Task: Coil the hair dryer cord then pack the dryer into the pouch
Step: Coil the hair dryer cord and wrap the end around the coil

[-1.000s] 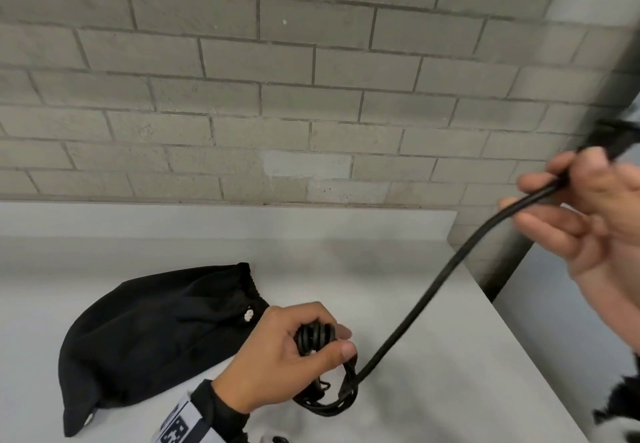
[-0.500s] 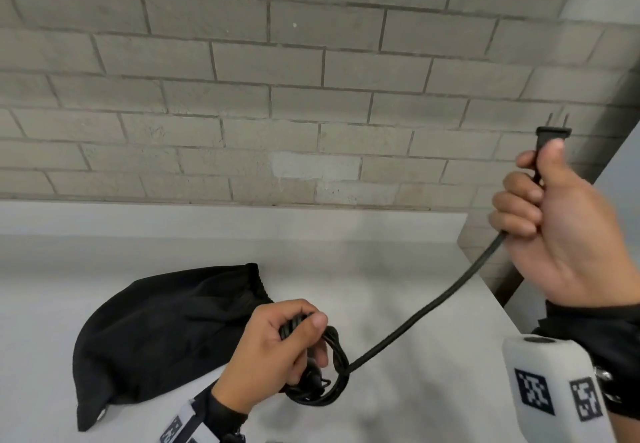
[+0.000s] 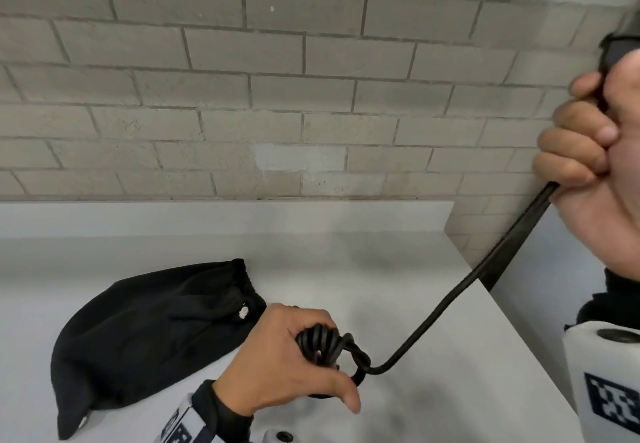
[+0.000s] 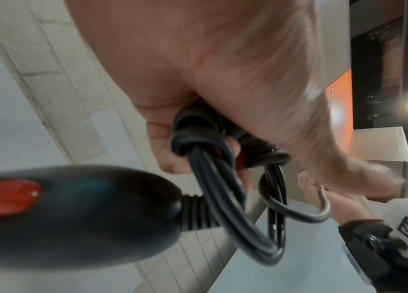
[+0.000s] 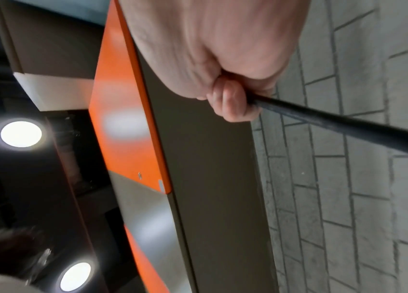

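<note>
My left hand (image 3: 294, 359) grips a bundle of black cord coils (image 3: 320, 342) low over the grey table (image 3: 433, 390). The left wrist view shows those loops (image 4: 225, 178) hanging from my fingers beside the black dryer handle (image 4: 77, 214) with its red switch (image 4: 2, 200). The free length of cord (image 3: 450, 300) rises to the upper right, where my right hand (image 3: 595, 169) holds it in a fist just below the plug (image 3: 620, 51). The right wrist view has the same cord (image 5: 335, 123) leaving my curled fingers. The black drawstring pouch (image 3: 145, 332) lies flat on the table, left of my left hand.
A grey brick wall (image 3: 277, 96) stands behind the table. The table's right edge (image 3: 540, 356) runs diagonally below my right hand. An orange panel (image 5: 125, 119) and ceiling lights (image 5: 21, 133) appear in the wrist views.
My right hand has pulled the plug end up and to the right, drawing the cord tauter. The wrap round the coils in my left hand has tightened. The pouch has not moved.
</note>
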The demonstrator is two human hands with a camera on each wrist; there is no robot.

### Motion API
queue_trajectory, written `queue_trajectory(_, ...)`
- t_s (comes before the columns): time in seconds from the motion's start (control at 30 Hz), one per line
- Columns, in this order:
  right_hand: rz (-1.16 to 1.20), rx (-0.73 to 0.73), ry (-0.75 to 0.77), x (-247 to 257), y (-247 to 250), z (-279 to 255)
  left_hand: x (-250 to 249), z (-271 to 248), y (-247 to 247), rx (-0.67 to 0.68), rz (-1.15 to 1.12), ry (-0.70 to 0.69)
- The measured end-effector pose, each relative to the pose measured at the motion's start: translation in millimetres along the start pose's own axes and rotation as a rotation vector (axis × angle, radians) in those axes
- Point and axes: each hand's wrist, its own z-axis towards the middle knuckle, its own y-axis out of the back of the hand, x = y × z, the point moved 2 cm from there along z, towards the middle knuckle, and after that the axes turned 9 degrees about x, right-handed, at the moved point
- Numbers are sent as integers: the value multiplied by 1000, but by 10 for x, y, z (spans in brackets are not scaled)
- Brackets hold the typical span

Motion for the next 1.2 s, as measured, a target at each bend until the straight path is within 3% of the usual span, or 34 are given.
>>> queue_trajectory(0.2, 59, 131, 26, 72, -528, 64, -75, 23, -96, -44, -52, 8)
queue_trajectory(0.4, 127, 151, 22, 8, -912, 161, -184, 5, -121, 2, -162, -38)
queue_trajectory(0.63, 189, 119, 2, -25, -1033, 278, -151, -18, -181, -160, -259, 14)
queue_trajectory(0.83, -296, 286, -83, -60, -791, 46, -133, -43, -163, -306, -386, 72)
queue_trajectory(1.0, -801, 482, -258, -690, -491, -469, -146, -38, -139, -368, -484, 72)
queue_trajectory(1.07, -848, 566, -355, -966, -452, -726, -146, -35, -131, -374, -473, 71)
queue_trajectory(1.2, -954, 479, -195, -1449, -463, -1104, -80, -20, -161, -376, -423, 76)
